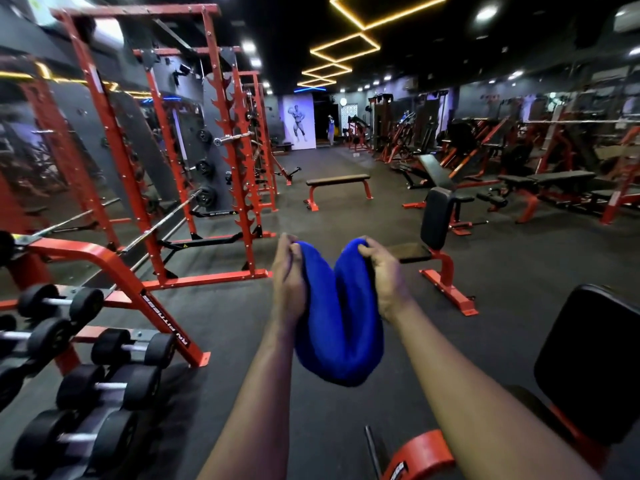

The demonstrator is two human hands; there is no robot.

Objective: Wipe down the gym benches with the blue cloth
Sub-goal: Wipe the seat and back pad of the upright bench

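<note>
I see both hands pinching blue cloth (pixel 337 317) ends, L hand (pixel 289 282), R hand (pixel 384 278); slack sags between grips, prob. for folding.

The dark floor (pixel 225 306) fills the lower frame. Red power racks (pixel 194 140) stand at the left, dumbbells (pixel 133 349) at the lower left. On the black ceiling (pixel 277 15), top centre, yellow square lights (pixel 345 48) glow (small white spots too). A bodybuilder poster (pixel 299 121) hangs far centre.

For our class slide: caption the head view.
A blue cloth sags between the left hand and right hand gripping it; flat bench beyond.
</note>
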